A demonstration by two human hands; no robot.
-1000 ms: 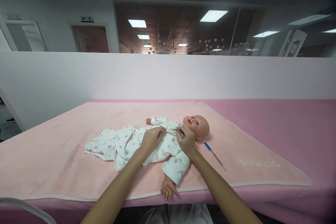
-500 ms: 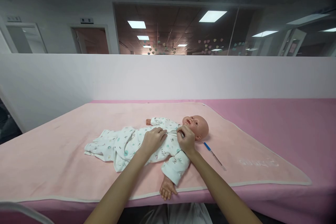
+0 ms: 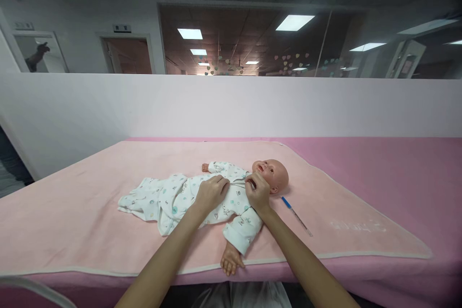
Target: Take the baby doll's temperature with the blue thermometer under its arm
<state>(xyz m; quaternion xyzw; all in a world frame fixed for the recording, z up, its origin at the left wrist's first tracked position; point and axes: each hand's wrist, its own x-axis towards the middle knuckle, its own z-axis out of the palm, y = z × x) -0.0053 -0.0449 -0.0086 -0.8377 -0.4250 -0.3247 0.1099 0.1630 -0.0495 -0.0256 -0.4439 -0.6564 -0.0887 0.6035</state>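
Fingers (image 3: pixel 223 181) of the left hand (image 3: pixel 210 193) are closed on the chest of the white patterned outfit (image 3: pixel 176 193); the fingers of the right hand (image 3: pixel 258 195), curled in with the thumb, pinch the same cloth near the collar, a fold running between them. The outfit is on a doll (image 3: pixel 231 206) lying on its back across a peach blanket (image 3: pixel 83 211), head toward the right, the outfit's legs stretched leftward. The right hand works just beside the head, with little room there. Between the person's forearms, the doll's near arm juts out, its hand reaching the blanket's pale near trim. A thin stick with a blue end (image 3: pixel 297 217) lies slantwise just beyond the right forearm. The blanket spreads broadly left of the outfit's legs and right of the stick; past its slanting right edge, the pink tabletop (image 3: pixel 382 168) widens. A white wall (image 3: pixel 231 106) closes off the far side, with a window (image 3: pixel 245 41) above. A grey rail (image 3: pixel 38 288) curves at the near left corner.
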